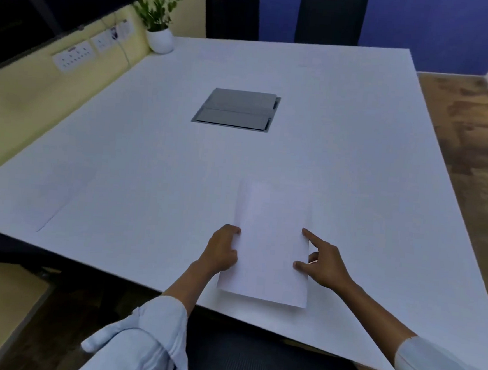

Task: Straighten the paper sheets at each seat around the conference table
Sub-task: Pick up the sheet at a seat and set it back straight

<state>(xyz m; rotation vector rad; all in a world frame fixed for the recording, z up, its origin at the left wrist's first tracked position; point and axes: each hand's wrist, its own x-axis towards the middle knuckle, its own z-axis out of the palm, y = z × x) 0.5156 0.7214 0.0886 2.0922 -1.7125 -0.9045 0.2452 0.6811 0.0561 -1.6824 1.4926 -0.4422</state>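
Observation:
A white paper sheet (270,239) lies on the white conference table (357,141) near its front edge, right in front of me, roughly square to the seat. My left hand (222,250) is curled against the sheet's left edge. My right hand (322,265) rests on the right edge, with its index finger and thumb spread on the paper. A second sheet (52,196) lies faintly visible at the table's left side, angled along that edge.
A grey cable box lid (237,110) is set into the table's middle. A potted plant (159,23) stands at the far left corner. Two black chairs (233,13) are at the far side, and one black chair (252,357) is below me.

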